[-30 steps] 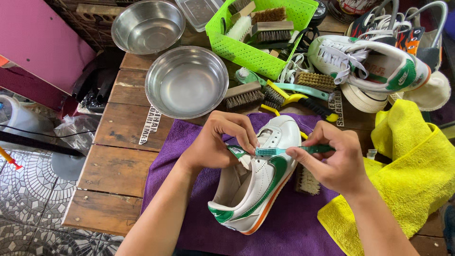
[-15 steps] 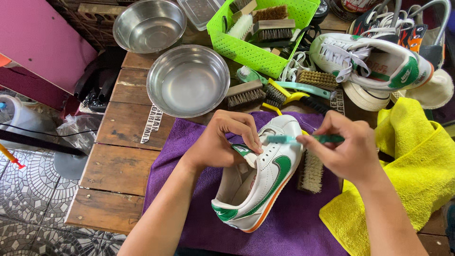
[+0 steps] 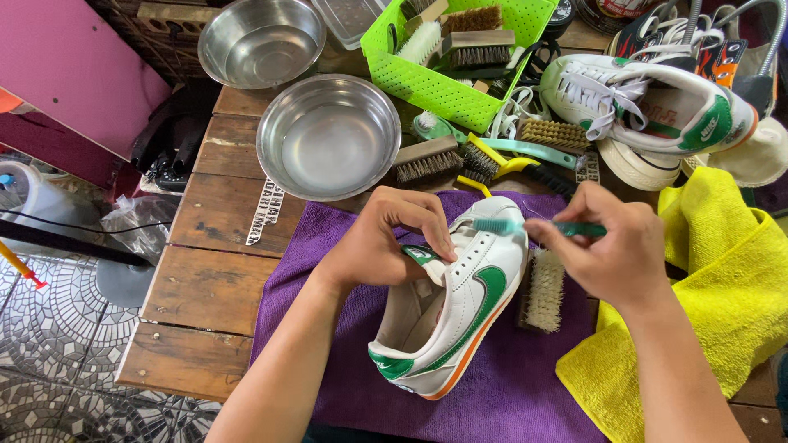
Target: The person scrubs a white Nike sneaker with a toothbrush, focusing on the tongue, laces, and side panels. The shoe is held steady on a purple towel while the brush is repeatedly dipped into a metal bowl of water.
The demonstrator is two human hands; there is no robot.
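The left hand (image 3: 386, 242) has its fingers clamped on the tongue and collar of a white sneaker (image 3: 447, 316) with green and orange trim, which lies on its side on a purple towel (image 3: 328, 238) spread over the wooden table (image 3: 213, 279). The right hand (image 3: 611, 250) has its fingers closed around the handle of a teal toothbrush (image 3: 525, 227), whose bristled head touches the toe end of the sneaker. A pale scrub brush (image 3: 543, 289) lies on the towel just beside the sneaker, a yellow cloth (image 3: 722, 312) lies at the right, and two steel bowls (image 3: 328, 135), a green basket (image 3: 427, 78) of brushes and a second sneaker (image 3: 657, 102) sit beyond.
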